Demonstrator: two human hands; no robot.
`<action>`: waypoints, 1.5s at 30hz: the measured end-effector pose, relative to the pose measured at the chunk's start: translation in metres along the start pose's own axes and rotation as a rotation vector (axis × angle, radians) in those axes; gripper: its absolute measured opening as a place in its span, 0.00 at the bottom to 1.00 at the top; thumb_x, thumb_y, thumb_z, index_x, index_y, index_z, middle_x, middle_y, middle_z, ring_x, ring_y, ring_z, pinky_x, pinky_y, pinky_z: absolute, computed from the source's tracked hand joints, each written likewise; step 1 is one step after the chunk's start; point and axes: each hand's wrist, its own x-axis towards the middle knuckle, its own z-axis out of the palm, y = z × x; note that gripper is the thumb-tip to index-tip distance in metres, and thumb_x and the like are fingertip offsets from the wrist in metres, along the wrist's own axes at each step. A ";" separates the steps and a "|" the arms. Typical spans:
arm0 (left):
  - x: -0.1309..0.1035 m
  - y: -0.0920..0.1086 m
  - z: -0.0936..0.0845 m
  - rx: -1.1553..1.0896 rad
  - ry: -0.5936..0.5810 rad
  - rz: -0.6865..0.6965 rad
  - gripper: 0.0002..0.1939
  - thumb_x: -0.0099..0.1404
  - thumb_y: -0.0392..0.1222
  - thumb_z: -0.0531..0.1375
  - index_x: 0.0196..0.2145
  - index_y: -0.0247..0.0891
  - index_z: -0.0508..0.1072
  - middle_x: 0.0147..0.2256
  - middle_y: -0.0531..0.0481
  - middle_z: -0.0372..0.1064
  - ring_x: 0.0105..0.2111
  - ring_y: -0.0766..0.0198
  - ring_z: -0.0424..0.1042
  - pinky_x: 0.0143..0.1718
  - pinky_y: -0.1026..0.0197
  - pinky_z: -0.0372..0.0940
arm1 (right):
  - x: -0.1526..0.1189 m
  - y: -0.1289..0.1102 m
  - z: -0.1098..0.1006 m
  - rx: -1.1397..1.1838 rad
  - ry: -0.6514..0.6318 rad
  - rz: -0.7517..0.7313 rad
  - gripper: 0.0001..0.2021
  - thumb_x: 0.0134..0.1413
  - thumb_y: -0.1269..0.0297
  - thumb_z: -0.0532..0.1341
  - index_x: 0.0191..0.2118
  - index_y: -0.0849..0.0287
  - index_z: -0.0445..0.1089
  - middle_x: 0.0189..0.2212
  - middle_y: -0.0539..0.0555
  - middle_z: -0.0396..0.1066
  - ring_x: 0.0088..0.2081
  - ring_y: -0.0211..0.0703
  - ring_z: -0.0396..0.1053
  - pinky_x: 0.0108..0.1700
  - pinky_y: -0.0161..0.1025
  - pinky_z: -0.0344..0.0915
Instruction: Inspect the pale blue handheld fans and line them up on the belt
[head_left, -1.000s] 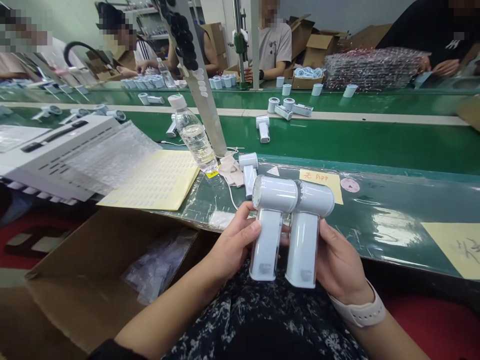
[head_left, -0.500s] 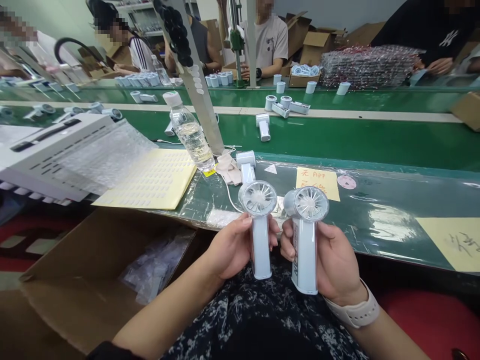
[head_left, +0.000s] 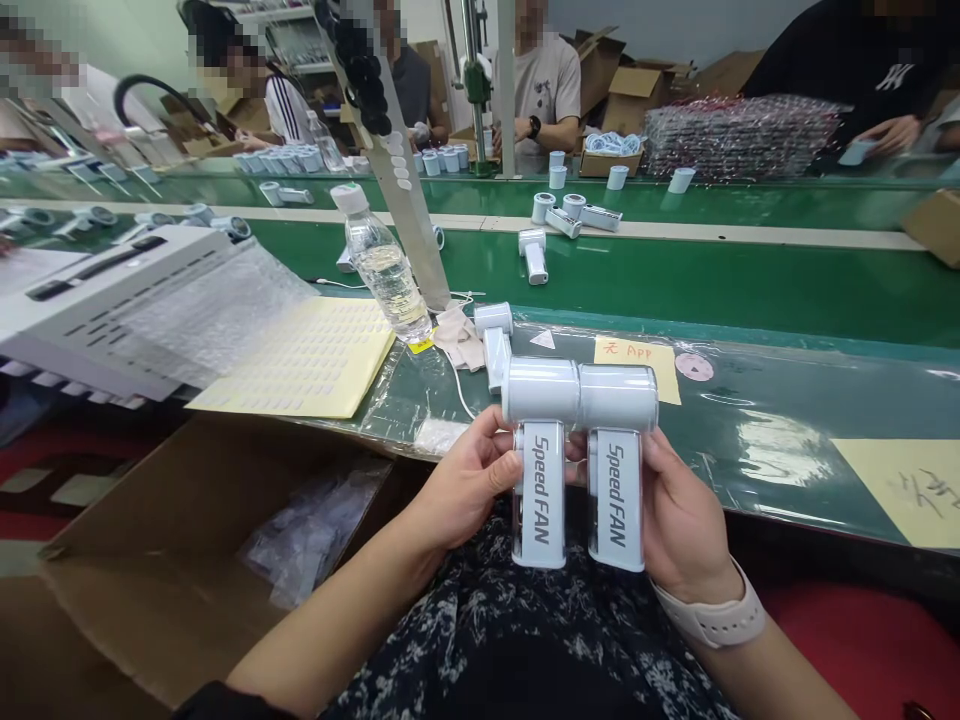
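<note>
Two pale blue handheld fans are held upright side by side above my lap, their barrel heads touching or nearly so. My left hand [head_left: 480,480] is closed on the left handheld fan [head_left: 544,490], thumb along the edge of its handle. Around the right handheld fan [head_left: 616,495] wraps my right hand [head_left: 682,520], most of its fingers hidden behind the handle. Both handles face me with "Speed FAN" lettering. Just beyond, another handheld fan [head_left: 495,345] lies on the bench by a crumpled cloth [head_left: 459,338].
A water bottle [head_left: 386,270] stands beside a slanted metal post [head_left: 409,210]. Left of it lie a yellow sticker sheet [head_left: 315,370] and a white machine [head_left: 97,310]. Below is a cardboard box [head_left: 150,520] with plastic bags. Across the green conveyor [head_left: 675,275], several people work.
Both handheld fans have been turned in my hands: their round grilles faced me before, and now the barrel sides and lettered handles do. The two heads have come together.
</note>
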 end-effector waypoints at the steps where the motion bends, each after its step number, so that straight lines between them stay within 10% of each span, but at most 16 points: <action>1: 0.000 -0.001 0.000 0.011 -0.001 0.007 0.29 0.55 0.54 0.70 0.48 0.38 0.66 0.42 0.40 0.79 0.39 0.52 0.80 0.39 0.54 0.74 | 0.000 0.001 0.001 -0.005 0.002 0.002 0.17 0.56 0.57 0.63 0.52 0.49 0.71 0.37 0.53 0.78 0.38 0.50 0.75 0.40 0.49 0.75; 32: 0.006 -0.013 -0.013 0.089 0.019 -0.064 0.24 0.59 0.57 0.66 0.44 0.40 0.65 0.35 0.47 0.76 0.34 0.57 0.78 0.36 0.58 0.70 | 0.001 0.007 -0.006 -0.046 -0.028 0.088 0.16 0.54 0.58 0.63 0.49 0.53 0.73 0.40 0.55 0.79 0.39 0.53 0.76 0.41 0.49 0.76; 40: -0.012 0.011 -0.009 0.671 -0.054 0.302 0.21 0.56 0.40 0.68 0.47 0.41 0.72 0.46 0.43 0.75 0.47 0.50 0.73 0.49 0.51 0.65 | -0.018 0.001 -0.019 -0.594 -0.264 -0.410 0.26 0.44 0.67 0.73 0.51 0.47 0.70 0.53 0.56 0.74 0.55 0.59 0.69 0.56 0.54 0.65; 45: -0.005 0.011 -0.015 1.009 -0.122 0.609 0.11 0.66 0.37 0.58 0.44 0.44 0.77 0.46 0.44 0.78 0.53 0.52 0.72 0.67 0.40 0.40 | -0.013 -0.005 -0.012 -0.680 -0.487 -0.649 0.25 0.48 0.66 0.72 0.53 0.47 0.69 0.53 0.58 0.74 0.55 0.60 0.70 0.58 0.59 0.64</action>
